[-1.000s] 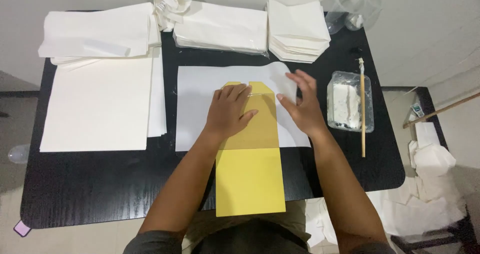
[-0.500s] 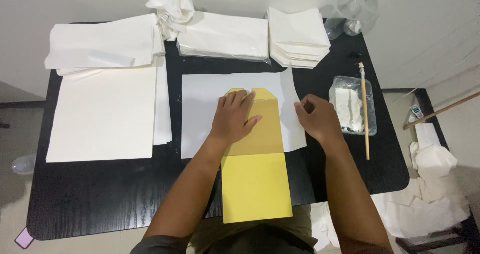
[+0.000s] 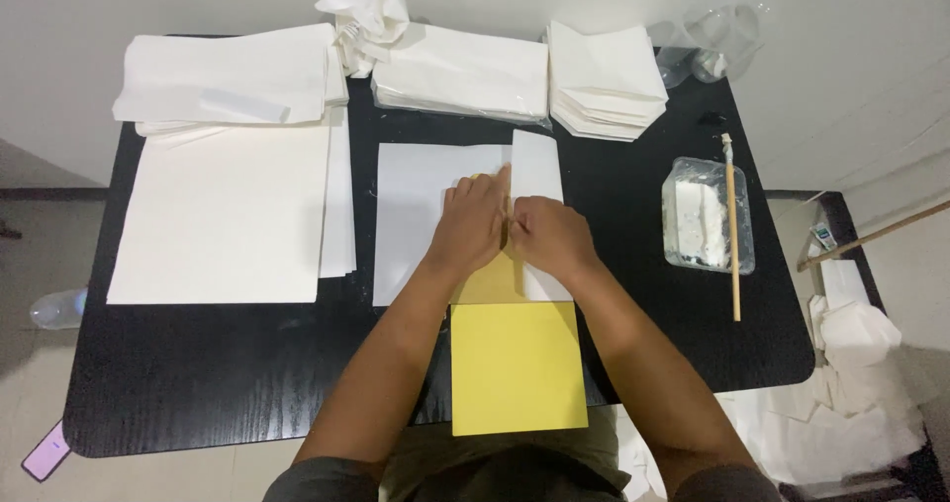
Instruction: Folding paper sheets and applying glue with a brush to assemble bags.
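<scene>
The white paper sheet point(image 3: 435, 215) at the black table's point(image 3: 198, 373) middle now has its right edge folded over the long yellow card template point(image 3: 517, 364), which earlier lay uncovered. The template's long axis runs from the person toward the far wall. Left hand point(image 3: 473, 227) and right hand point(image 3: 549, 240), formerly apart, press flat, side by side, on the fold.

The person has bare forearms and bare hands, the left hand point(image 3: 473, 227) and the right hand point(image 3: 550, 237). Short dark grey sleeves show near the shoulders, and olive trousers.
</scene>
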